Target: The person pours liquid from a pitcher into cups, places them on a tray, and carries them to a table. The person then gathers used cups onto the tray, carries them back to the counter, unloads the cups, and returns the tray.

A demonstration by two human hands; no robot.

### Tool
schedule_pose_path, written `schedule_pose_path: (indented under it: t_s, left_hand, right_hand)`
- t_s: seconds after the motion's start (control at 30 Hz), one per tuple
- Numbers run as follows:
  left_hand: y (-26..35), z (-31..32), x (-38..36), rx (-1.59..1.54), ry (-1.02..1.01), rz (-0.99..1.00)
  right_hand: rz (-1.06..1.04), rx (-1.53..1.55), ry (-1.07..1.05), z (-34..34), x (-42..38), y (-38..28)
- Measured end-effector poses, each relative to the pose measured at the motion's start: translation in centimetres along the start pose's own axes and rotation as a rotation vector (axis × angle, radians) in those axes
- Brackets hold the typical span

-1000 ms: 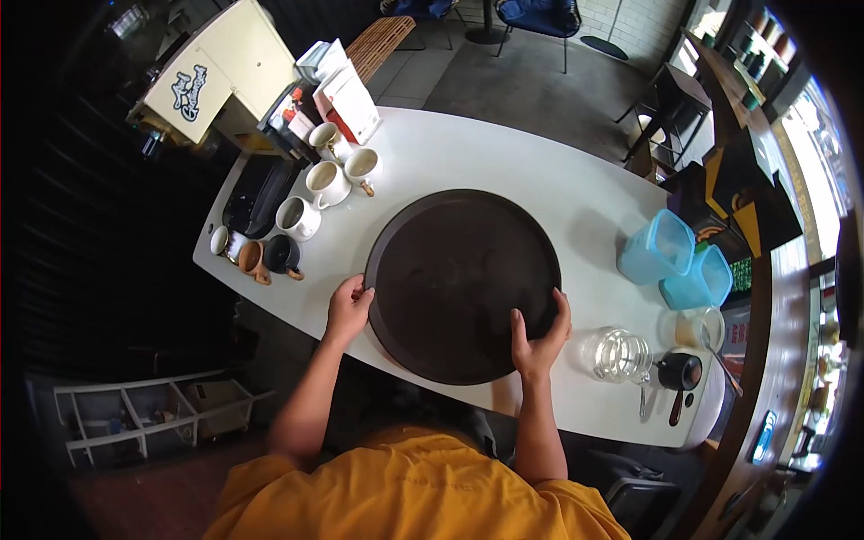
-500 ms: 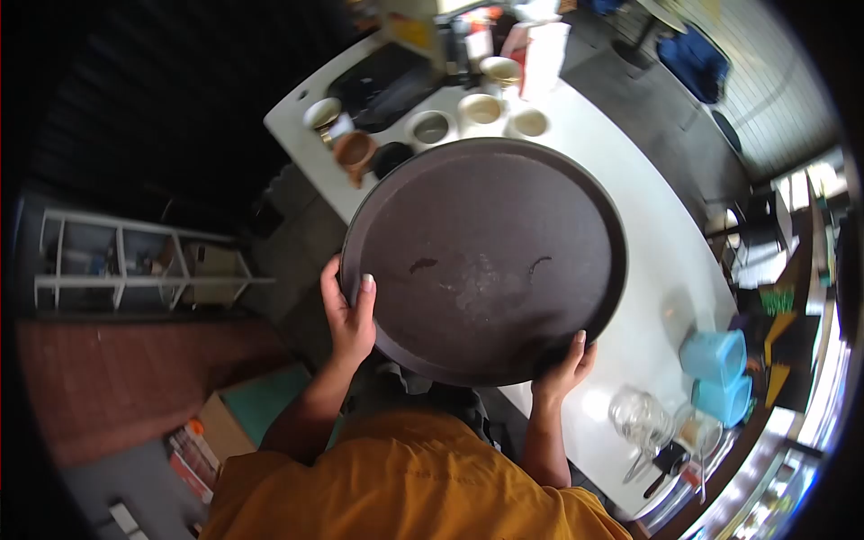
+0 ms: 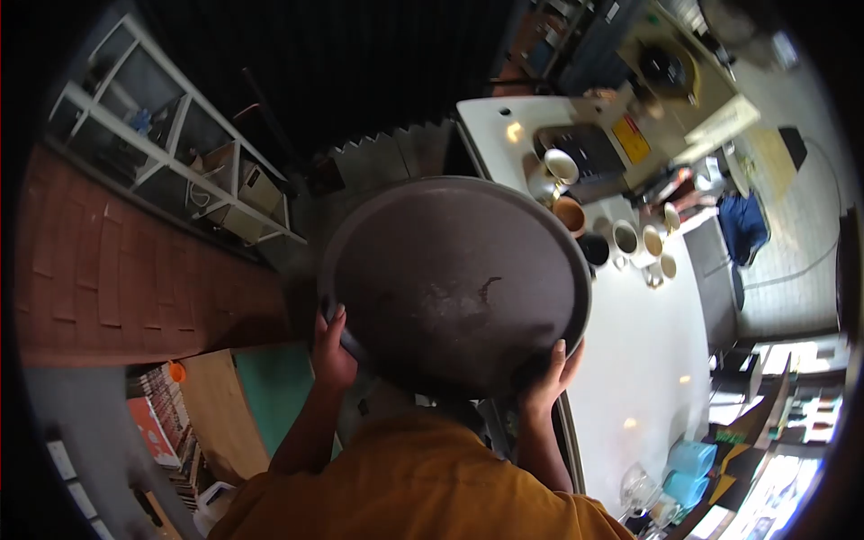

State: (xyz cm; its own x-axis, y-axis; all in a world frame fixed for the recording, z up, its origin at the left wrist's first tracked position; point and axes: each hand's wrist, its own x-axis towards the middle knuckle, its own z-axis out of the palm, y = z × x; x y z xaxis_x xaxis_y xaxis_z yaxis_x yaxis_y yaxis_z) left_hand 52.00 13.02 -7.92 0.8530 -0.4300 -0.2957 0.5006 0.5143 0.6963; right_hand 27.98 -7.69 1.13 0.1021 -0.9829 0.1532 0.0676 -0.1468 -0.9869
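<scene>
A large round dark brown serving tray (image 3: 432,243) is held up in front of my body, its worn upper face showing pale scuffs and a dark mark. My left hand (image 3: 333,355) grips its left rim, thumb on top. On the opposite side, my right hand (image 3: 549,378) clasps the lower right rim, also with the thumb over the edge. Fingers beneath the tray are hidden. Beyond the tray's right rim, a brown cup (image 3: 569,216), a black cup (image 3: 594,250) and several pale mugs (image 3: 625,238) stand on the white counter (image 3: 630,351).
Blue containers (image 3: 691,459) and a glass jar (image 3: 637,490) stand at the counter's near end. To the left are a white-framed shelf (image 3: 171,135) and a brick-patterned low wall (image 3: 135,261). A wooden and green surface (image 3: 274,387) lies at lower left.
My view and body have turned left, so the counter and cups now appear further right. The tray has moved away from over the counter, still in both hands.
</scene>
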Motion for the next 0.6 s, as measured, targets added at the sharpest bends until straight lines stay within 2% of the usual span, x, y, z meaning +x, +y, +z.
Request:
schedule_pose_path:
  t_s: [0.03, 0.07, 0.1, 0.13, 0.2, 0.23, 0.27, 0.33, 0.4, 0.47, 0.6]
  left_hand:
    - [0.6, -2.1, 1.1, 0.286, -0.057, 0.159]
    - [0.7, -4.1, 1.8, 0.424, -0.065, 0.245]
    - [1.6, -4.9, 2.3, 0.561, -0.061, 0.333]
    - [3.8, -3.2, 1.9, 0.543, -0.027, 0.326]
    - [7.7, -1.2, 1.2, 0.523, 0.053, 0.329]
    - [9.2, -0.6, 1.0, 0.254, 0.080, 0.217]
    - [10.3, -0.6, 0.9, -0.018, 0.099, 0.116]
    - [11.5, -1.8, 0.5, -0.052, 0.161, 0.166]
    - [12.5, -2.3, -0.3, -0.082, 0.221, 0.225]
    - [13.2, -2.2, -1.6, -0.067, 0.233, 0.355]
    - [14.0, -0.5, -6.0, -0.002, 0.355, 0.551]
  right_hand:
    - [0.147, 0.073, -0.031, 2.1, -0.3, -0.5]
    - [0.302, 0.142, -0.067, 4.0, -0.4, -0.9]
    - [0.359, 0.088, -0.121, 5.2, -0.2, -0.5]
    - [0.359, 0.082, -0.165, 6.4, 0.3, 0.1]
    - [0.524, 0.333, -0.423, 8.3, 1.2, 1.2]
    - [0.629, 0.396, -0.468, 9.4, 1.4, 1.4]
    - [0.647, 0.389, -0.512, 11.0, 1.2, 1.2]
    - [0.421, 0.390, -0.581, 14.4, 0.8, 0.5]
    - [0.494, 0.436, -0.599, 16.4, 0.7, 1.2]
    - [0.448, 0.428, -0.640, 18.6, 0.8, 1.3]
    - [0.610, 0.507, -0.833, 22.5, 1.2, -0.4]
